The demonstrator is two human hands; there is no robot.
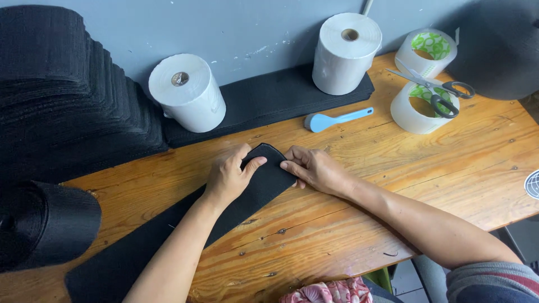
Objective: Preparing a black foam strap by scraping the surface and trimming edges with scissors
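A long black fabric strip (pixel 255 193) lies diagonally across the wooden table (pixel 393 185), from the front left up to the middle. My left hand (pixel 229 175) presses flat on its upper end, thumb stretched toward the rounded tip. My right hand (pixel 314 168) pinches the strip's right edge near that tip, fingers curled over the cloth. Both hands meet at the strip's far end.
A tall stack of black fabric (pixel 56 95) fills the left; a black roll (pixel 48 221) sits at front left. Two white paper rolls (pixel 188 92) (pixel 345 53) stand at the back on black strips. A blue-handled tool (pixel 336 119), two tape rolls (pixel 418 109) (pixel 428 51) and scissors (pixel 435 90) lie at right.
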